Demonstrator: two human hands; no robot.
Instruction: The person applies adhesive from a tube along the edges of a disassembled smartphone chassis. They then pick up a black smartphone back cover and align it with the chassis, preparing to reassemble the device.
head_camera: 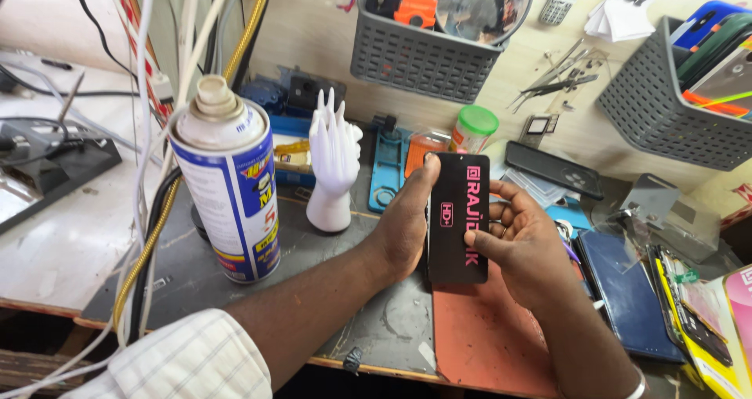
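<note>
Cluttered repair bench (376,321): I gripped the black card pack (458,217) in both hands, long axis 12-to-6, left hand (407,223) clamping its 9 o'clock edge, right hand (526,246) pinching 3 o'clock, equally near.

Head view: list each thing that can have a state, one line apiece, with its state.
Black packet: upright, held between both hands.
Left hand: fingers gripping the packet's left edge.
Right hand: fingers curled around its right edge.
Spray can: standing, cap off.
White hand model: upright on the mat.
Green-lidded jar: lid on.
Phone: lying flat.
</note>
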